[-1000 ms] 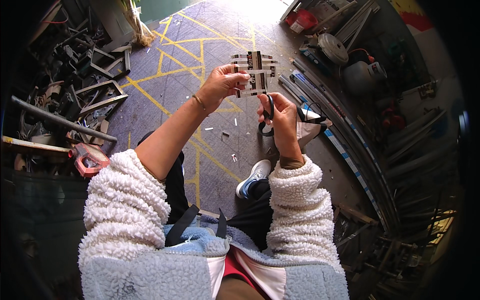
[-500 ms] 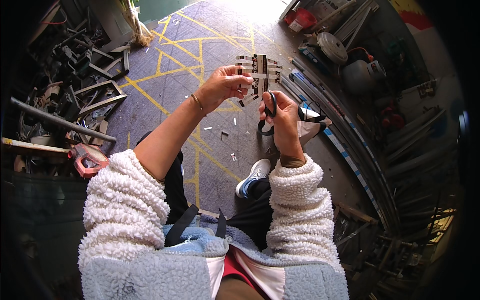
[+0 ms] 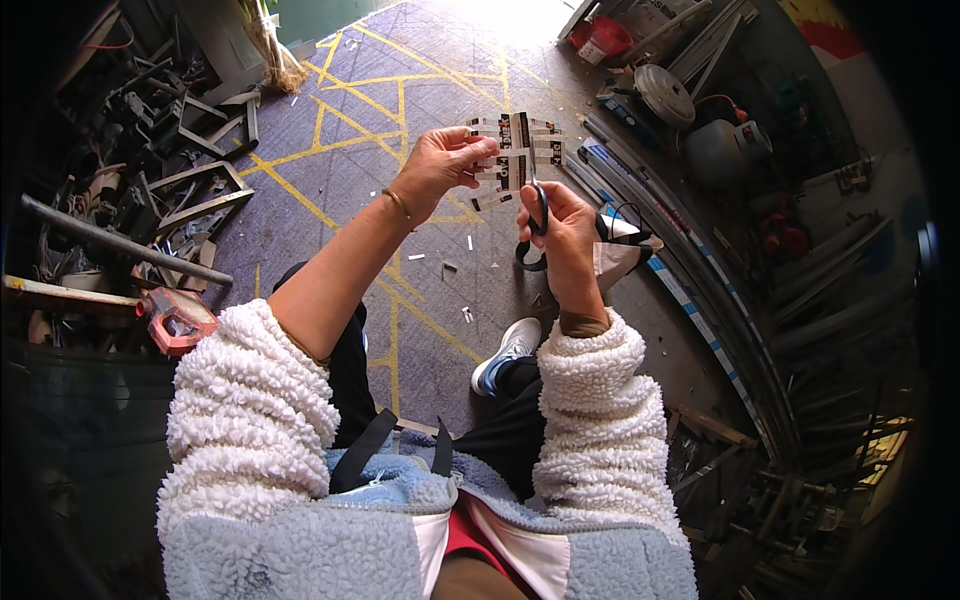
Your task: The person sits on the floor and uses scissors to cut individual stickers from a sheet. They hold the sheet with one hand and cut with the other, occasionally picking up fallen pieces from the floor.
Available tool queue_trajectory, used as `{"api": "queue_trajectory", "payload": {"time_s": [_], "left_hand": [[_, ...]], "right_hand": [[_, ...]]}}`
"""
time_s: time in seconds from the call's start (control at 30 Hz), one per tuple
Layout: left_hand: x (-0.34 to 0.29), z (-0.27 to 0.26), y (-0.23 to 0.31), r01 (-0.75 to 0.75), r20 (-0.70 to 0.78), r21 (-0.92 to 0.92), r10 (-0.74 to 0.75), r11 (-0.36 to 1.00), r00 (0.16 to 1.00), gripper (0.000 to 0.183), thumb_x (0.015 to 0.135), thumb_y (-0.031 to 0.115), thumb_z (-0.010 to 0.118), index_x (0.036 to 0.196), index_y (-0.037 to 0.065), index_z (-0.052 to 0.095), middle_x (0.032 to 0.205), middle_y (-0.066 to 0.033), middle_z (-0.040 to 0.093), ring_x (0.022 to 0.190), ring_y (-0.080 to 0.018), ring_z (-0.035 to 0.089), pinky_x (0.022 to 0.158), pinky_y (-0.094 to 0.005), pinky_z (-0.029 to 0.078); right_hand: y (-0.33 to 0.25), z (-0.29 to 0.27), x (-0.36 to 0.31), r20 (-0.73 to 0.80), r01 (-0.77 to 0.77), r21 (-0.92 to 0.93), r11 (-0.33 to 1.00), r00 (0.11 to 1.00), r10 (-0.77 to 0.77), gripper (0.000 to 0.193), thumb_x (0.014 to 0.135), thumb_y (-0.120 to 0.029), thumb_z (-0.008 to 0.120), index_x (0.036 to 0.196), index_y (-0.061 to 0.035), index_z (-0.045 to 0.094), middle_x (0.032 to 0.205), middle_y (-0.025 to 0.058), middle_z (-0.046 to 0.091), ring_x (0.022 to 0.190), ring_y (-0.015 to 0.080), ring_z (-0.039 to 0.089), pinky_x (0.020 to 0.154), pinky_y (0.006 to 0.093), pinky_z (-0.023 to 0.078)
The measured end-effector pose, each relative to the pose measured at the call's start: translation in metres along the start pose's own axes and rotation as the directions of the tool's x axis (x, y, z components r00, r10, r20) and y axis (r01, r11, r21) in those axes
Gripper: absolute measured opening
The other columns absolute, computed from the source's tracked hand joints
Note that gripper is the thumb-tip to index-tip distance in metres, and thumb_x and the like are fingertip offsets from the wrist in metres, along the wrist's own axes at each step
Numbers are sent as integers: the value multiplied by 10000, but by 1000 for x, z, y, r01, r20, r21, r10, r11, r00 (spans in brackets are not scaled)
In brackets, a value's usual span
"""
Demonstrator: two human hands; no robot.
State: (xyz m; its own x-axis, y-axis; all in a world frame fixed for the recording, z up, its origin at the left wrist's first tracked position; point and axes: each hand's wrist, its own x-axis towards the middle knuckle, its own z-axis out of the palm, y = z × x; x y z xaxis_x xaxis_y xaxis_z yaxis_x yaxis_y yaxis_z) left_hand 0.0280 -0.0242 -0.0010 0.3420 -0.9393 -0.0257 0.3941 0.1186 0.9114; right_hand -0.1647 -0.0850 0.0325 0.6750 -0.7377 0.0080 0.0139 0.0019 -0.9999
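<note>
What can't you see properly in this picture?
- Head view: the scissors are mostly hidden inside the right hand, so whether the blades are open is unclear.
- The cut card has its left edge covered by the left hand; its pattern is too small to tell.
- The scraps on the floor are too tiny to identify.
- The corners are black, cut off by the lens.

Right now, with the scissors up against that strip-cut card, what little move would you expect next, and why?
Probably a short snip further up the card. The right hand has its fingers through the black scissors, blades pointing up into the card's lower edge, while the left hand pinches the card's left side to steady it. Small offcuts already lie on the floor.
</note>
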Motion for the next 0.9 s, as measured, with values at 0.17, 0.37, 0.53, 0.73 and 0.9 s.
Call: {"api": "queue_trajectory", "payload": {"time_s": [0.17,0.37,0.53,0.73,0.9], "left_hand": [[0,1,0,-6,-25,15,6,1000,1000,154,916,241,699,966,96,713,870,14,710,732,-53,641,615,-206,508],[-1,0,2,-3,-12,27,4,1000,1000,152,913,245,703,959,101,715,866,17,708,734,-52,639,618,-205,508],[-2,1,3,16,48,130,-23,991,999,161,902,264,715,913,104,720,823,19,694,715,-51,627,622,-202,506],[-3,3,3,3,83,143,-15,990,996,165,902,265,715,901,100,716,796,17,688,695,-49,621,615,-206,507],[-3,4,4,-7,69,151,-3,989,998,166,899,267,719,899,100,714,798,17,688,693,-50,621,609,-212,509]], "right_hand": [[0,1,-1,-27,-13,-7,1000,1000,13,305,904,-307,716,981,-19,651,691,8,635,532,45,563,454,151,351],[3,-1,2,4,-8,7,1000,1000,8,343,913,-336,701,979,-3,654,688,25,642,528,60,573,460,163,359],[4,-2,3,-14,8,3,1000,1000,-8,370,908,-352,706,989,6,655,683,33,645,534,66,582,465,169,368],[7,-4,4,-36,22,8,1000,999,-22,378,899,-355,717,993,5,652,691,28,642,542,63,583,461,169,369],[5,-1,3,-76,30,23,999,997,-28,349,894,-325,727,980,5,654,687,24,639,540,61,581,452,168,380]]}}
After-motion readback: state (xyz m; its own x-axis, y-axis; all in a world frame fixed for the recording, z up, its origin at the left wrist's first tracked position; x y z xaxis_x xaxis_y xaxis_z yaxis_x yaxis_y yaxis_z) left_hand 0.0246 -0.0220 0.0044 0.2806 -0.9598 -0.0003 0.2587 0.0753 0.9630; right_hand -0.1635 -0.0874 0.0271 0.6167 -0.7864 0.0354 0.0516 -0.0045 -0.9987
